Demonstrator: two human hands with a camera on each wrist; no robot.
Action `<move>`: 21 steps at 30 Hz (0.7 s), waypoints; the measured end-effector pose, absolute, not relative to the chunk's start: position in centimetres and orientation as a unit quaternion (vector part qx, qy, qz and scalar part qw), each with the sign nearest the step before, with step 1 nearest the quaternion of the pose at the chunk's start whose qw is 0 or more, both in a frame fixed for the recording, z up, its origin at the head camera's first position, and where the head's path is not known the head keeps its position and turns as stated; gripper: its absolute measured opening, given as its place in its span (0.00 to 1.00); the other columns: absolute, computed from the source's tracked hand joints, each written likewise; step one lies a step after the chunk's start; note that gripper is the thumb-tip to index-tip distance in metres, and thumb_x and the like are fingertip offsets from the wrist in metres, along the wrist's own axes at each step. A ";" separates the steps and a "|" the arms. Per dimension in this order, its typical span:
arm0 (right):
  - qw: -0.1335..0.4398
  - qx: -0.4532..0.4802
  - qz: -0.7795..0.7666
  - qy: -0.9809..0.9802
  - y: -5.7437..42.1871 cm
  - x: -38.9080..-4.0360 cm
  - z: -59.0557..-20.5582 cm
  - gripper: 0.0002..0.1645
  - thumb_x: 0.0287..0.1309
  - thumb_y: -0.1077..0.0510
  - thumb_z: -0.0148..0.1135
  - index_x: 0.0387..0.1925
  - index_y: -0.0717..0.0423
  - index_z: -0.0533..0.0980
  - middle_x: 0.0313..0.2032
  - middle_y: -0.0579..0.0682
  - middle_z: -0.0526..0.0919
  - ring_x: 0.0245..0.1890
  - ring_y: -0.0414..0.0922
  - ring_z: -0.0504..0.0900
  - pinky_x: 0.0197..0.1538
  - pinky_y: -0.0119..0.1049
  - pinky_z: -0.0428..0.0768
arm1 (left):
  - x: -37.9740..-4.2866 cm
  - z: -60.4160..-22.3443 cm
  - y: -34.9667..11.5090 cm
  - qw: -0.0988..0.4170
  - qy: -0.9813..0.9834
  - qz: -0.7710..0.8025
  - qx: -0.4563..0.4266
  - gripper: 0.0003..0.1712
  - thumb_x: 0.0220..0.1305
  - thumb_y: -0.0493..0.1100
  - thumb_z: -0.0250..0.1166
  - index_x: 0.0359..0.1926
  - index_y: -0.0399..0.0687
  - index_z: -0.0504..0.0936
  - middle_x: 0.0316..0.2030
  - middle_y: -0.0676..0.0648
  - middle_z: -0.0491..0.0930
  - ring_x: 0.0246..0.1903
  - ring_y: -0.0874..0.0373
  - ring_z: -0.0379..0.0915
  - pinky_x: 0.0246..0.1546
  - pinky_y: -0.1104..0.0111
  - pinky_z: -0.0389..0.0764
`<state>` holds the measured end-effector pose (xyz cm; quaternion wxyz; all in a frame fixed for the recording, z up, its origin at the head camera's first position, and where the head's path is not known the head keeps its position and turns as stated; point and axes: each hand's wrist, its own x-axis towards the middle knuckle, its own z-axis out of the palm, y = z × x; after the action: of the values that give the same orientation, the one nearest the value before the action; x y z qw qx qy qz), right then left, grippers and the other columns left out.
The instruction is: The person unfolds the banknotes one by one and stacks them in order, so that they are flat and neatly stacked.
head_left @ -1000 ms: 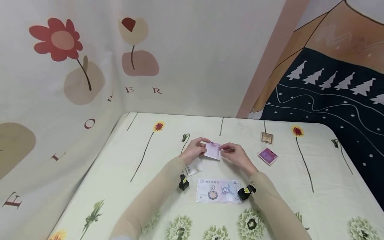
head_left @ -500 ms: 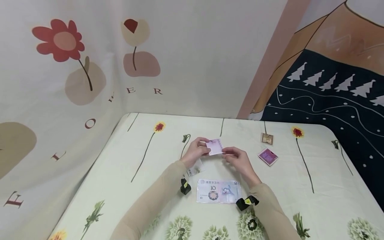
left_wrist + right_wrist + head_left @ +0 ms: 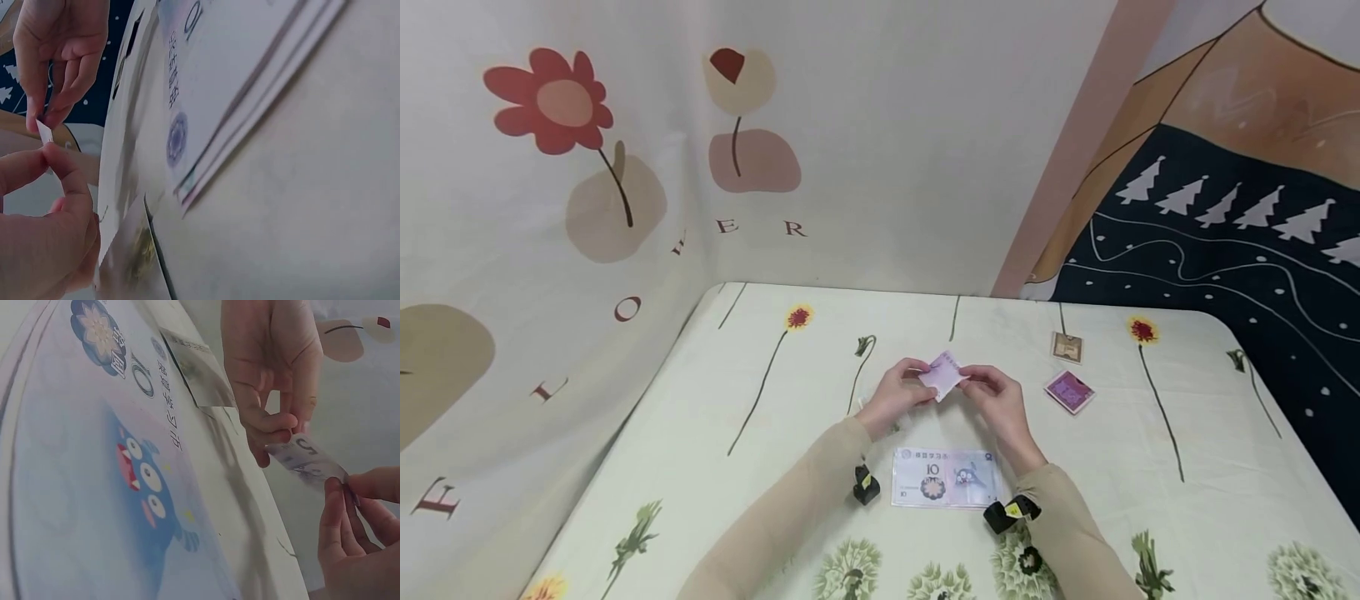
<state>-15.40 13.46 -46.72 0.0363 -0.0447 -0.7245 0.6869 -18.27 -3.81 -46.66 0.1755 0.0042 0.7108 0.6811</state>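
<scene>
Nearest: a stack of notes (image 3: 946, 477) lies flat on the table (image 3: 1240, 500). Beyond it, left hand (image 3: 897, 397) and right hand (image 3: 1002, 407) each pinch, thumb against fingers, one end of a raised pale note (image 3: 943, 377). To the right: a purple square (image 3: 1070, 392), then a brown square (image 3: 1067, 347).
</scene>
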 end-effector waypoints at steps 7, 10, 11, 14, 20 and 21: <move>0.048 -0.044 0.694 -0.717 13.3 -15.1 -46.7 0.14 0.55 0.76 0.57 0.45 0.73 0.76 0.40 0.63 0.80 0.35 0.36 0.82 0.45 0.30 0.80 | -17.5 -46.5 -3.4 0.185 0.731 0.655 0.050 0.24 0.55 0.28 0.65 0.54 0.34 0.73 0.56 0.34 0.71 0.40 0.50 0.79 0.41 0.66 0.82; 0.051 -0.042 0.697 -0.714 13.4 -14.9 -46.5 0.13 0.55 0.76 0.57 0.44 0.73 0.76 0.38 0.61 0.80 0.34 0.38 0.82 0.43 0.30 0.81 | -17.2 -46.3 -3.5 0.192 0.749 0.629 0.081 0.24 0.56 0.32 0.66 0.55 0.37 0.74 0.56 0.36 0.73 0.47 0.47 0.77 0.45 0.63 0.81; 0.052 -0.040 0.699 -0.712 13.4 -14.8 -46.4 0.13 0.55 0.77 0.57 0.44 0.73 0.76 0.38 0.61 0.79 0.34 0.38 0.82 0.43 0.30 0.81 | -17.2 -46.2 -3.6 0.190 0.757 0.618 0.093 0.23 0.57 0.33 0.66 0.55 0.39 0.75 0.55 0.36 0.74 0.50 0.46 0.76 0.47 0.60 0.80; 0.055 -0.034 0.706 -0.706 13.4 -14.6 -46.3 0.13 0.54 0.77 0.56 0.43 0.74 0.75 0.36 0.60 0.79 0.34 0.39 0.82 0.43 0.30 0.81 | -16.9 -46.0 -3.7 0.171 0.784 0.584 0.120 0.22 0.59 0.37 0.67 0.55 0.44 0.76 0.55 0.40 0.76 0.56 0.44 0.72 0.54 0.52 0.74; 0.052 -0.033 0.708 -0.703 13.3 -14.4 -46.2 0.13 0.54 0.77 0.57 0.43 0.75 0.74 0.37 0.59 0.78 0.34 0.38 0.82 0.42 0.29 0.81 | -16.4 -45.2 -3.3 0.119 0.812 0.550 0.153 0.20 0.59 0.38 0.68 0.53 0.45 0.78 0.57 0.43 0.76 0.61 0.44 0.66 0.60 0.47 0.66; 0.050 -0.034 0.708 -0.704 13.3 -14.3 -46.2 0.13 0.53 0.77 0.57 0.43 0.75 0.74 0.37 0.59 0.78 0.34 0.38 0.81 0.42 0.29 0.80 | -16.4 -45.0 -3.1 0.114 0.811 0.552 0.157 0.20 0.59 0.37 0.68 0.53 0.44 0.78 0.58 0.43 0.76 0.61 0.44 0.66 0.60 0.48 0.68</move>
<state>-14.35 13.27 -46.22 0.0503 -0.0340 -0.7038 0.7078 -16.38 -3.14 -45.03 0.1138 0.1574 0.8107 0.5523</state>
